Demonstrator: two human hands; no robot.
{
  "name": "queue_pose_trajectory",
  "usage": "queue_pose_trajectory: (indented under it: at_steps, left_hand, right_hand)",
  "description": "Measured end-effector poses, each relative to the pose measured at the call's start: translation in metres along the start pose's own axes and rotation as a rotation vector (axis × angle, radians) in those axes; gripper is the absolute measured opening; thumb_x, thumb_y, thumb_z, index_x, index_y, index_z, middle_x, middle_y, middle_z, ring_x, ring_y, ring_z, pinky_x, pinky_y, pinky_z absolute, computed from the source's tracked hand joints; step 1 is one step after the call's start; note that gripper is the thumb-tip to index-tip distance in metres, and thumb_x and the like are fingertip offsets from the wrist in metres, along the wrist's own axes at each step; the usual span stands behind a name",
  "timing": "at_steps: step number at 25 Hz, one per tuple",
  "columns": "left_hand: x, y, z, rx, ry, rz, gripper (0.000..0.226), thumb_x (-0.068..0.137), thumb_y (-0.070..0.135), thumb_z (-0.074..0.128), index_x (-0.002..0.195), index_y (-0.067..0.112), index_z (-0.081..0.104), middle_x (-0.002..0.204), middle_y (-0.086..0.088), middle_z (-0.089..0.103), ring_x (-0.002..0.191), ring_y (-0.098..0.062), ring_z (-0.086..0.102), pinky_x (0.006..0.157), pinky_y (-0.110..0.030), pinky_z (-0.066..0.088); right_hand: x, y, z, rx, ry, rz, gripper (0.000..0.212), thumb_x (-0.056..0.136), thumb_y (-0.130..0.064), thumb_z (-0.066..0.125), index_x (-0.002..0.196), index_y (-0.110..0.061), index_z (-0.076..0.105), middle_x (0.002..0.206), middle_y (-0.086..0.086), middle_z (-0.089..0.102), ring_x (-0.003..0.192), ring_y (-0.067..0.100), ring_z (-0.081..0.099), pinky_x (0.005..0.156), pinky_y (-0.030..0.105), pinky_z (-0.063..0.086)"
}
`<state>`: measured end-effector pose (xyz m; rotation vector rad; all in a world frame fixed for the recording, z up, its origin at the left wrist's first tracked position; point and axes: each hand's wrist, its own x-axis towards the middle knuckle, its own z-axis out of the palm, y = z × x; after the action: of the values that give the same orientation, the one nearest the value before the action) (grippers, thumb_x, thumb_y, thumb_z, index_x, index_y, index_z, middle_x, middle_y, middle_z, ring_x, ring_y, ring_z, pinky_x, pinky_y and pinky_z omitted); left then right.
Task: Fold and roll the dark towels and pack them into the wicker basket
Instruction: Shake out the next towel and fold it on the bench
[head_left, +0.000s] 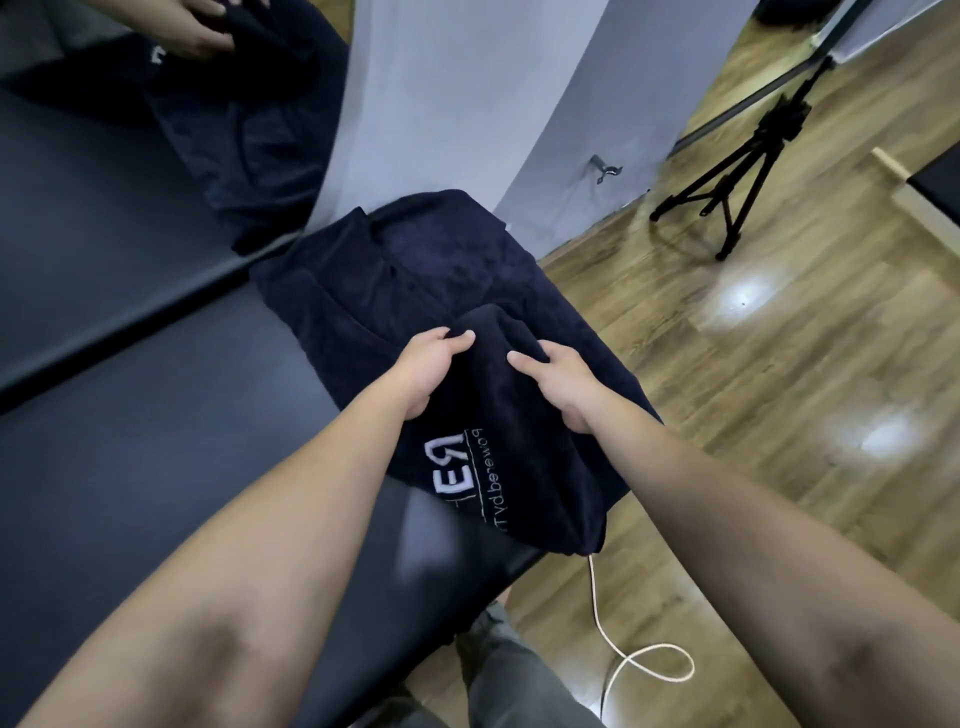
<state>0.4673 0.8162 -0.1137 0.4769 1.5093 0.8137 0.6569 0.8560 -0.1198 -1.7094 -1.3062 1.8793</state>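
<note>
Gripping a dark towel (498, 415) at its rolled end, left hand (426, 369) and right hand (561, 384) both curled around the fabric, fingers on top, thumbs below. Lying over the corner of a black padded table (156, 467), white lettering showing, on more dark towel (415, 270) spread beneath. Mirror (130, 156) behind, tripod (748, 156) on wood floor (779, 364), white cable (623, 660) near.

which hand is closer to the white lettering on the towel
Left. The left hand grips the dark towel just above the white lettering; the right hand grips farther off, across the fold.
</note>
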Motion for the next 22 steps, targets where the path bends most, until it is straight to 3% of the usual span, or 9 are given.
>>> queue_pose_trajectory:
  at_steps: [2, 5, 9, 13, 17, 20, 22]
  left_hand:
    - [-0.006, 0.009, -0.008, -0.069, -0.029, -0.029, 0.051, 0.083, 0.044, 0.075, 0.123, 0.014, 0.066, 0.114, -0.003, 0.075, 0.108, -0.023, 0.071, 0.102, -0.045, 0.052]
    - [-0.020, 0.027, -0.017, -0.089, -0.107, -0.027, 0.049, 0.087, 0.055, 0.069, 0.120, 0.018, 0.072, 0.116, -0.003, 0.075, 0.109, -0.022, 0.071, 0.098, -0.041, 0.052]
    - [-0.037, 0.056, -0.024, -0.186, -0.115, 0.140, 0.050, 0.093, 0.047, 0.067, 0.126, 0.010, 0.068, 0.117, -0.007, 0.074, 0.109, -0.024, 0.071, 0.097, -0.040, 0.054]
    - [-0.058, 0.088, -0.024, -0.117, -0.060, 0.331, 0.020, 0.096, 0.034, 0.067, 0.089, 0.017, 0.071, 0.086, 0.000, 0.074, 0.078, -0.013, 0.070, 0.071, -0.026, 0.056]
    - [-0.069, 0.096, -0.026, -0.083, 0.074, 0.498, 0.012, 0.095, 0.025, 0.071, 0.086, 0.018, 0.072, 0.082, 0.004, 0.074, 0.077, -0.010, 0.068, 0.074, -0.027, 0.054]
    - [-0.082, 0.104, -0.034, 0.008, 0.199, 0.591, 0.023, 0.095, 0.035, 0.070, 0.078, 0.020, 0.066, 0.073, 0.008, 0.067, 0.070, -0.008, 0.060, 0.068, -0.028, 0.048]
    - [-0.093, 0.112, -0.037, 0.045, 0.228, 0.646, 0.031, 0.094, 0.039, 0.069, 0.074, 0.017, 0.061, 0.070, 0.004, 0.060, 0.068, -0.011, 0.055, 0.064, -0.030, 0.045]
  right_hand:
    - [-0.002, -0.016, -0.004, 0.017, -0.029, -0.053, 0.014, 0.098, -0.026, 0.066, 0.109, -0.021, 0.071, 0.100, 0.000, 0.077, 0.098, 0.021, 0.074, 0.078, 0.035, 0.060]
    - [-0.007, -0.040, -0.001, 0.035, -0.097, -0.166, 0.017, 0.098, -0.017, 0.064, 0.112, -0.024, 0.071, 0.107, 0.001, 0.076, 0.104, 0.022, 0.072, 0.088, 0.039, 0.058]
    - [-0.020, -0.063, 0.010, 0.024, -0.217, -0.331, 0.028, 0.096, -0.008, 0.064, 0.114, -0.028, 0.071, 0.115, 0.002, 0.074, 0.112, 0.022, 0.069, 0.101, 0.042, 0.053]
    - [-0.039, -0.075, 0.021, -0.040, -0.207, -0.467, 0.036, 0.094, -0.005, 0.066, 0.107, -0.038, 0.075, 0.116, -0.002, 0.074, 0.114, 0.019, 0.068, 0.104, 0.042, 0.051]
    - [-0.054, -0.082, 0.024, -0.021, -0.114, -0.504, 0.033, 0.091, -0.008, 0.071, 0.109, -0.036, 0.071, 0.111, -0.005, 0.074, 0.108, 0.013, 0.069, 0.099, 0.038, 0.054]
    - [-0.066, -0.090, 0.026, -0.020, -0.070, -0.497, 0.029, 0.088, -0.014, 0.077, 0.109, -0.029, 0.066, 0.101, 0.003, 0.075, 0.096, 0.019, 0.072, 0.091, 0.042, 0.058]
    - [-0.079, -0.095, 0.031, -0.038, -0.077, -0.497, 0.021, 0.088, -0.015, 0.077, 0.103, -0.023, 0.065, 0.093, -0.001, 0.076, 0.088, 0.017, 0.073, 0.086, 0.040, 0.059]
